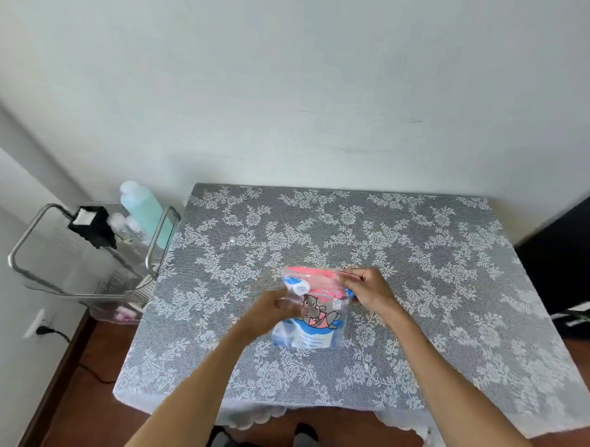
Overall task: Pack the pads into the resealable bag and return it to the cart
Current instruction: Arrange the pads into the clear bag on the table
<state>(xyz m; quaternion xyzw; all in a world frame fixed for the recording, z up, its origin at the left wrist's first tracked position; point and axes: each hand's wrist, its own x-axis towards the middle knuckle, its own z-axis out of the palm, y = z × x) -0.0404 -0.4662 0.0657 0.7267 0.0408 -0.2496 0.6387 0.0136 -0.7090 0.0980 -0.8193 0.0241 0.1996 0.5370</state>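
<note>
Both hands are on the resealable bag (312,311), which lies flat near the middle of the tabletop (420,247). My right hand (368,289) pinches the bag's top right corner at the seal strip, fingers curled and wrist bent inward. My left hand (274,311) is blurred; it seems to grip the bag's left edge at mid height, though I cannot tell how tightly its fingers are closed. Both forearms reach in from the near edge and converge on the bag.

I judge this to be the sealing step: I see no loose pads on the tabletop, and the bag looks filled. The next move calls for running a pinch along the strip while the other hand steadies the bag, then carrying it left to the cart (28,244), beside the tabletop, where a green bottle (147,211) stands.
</note>
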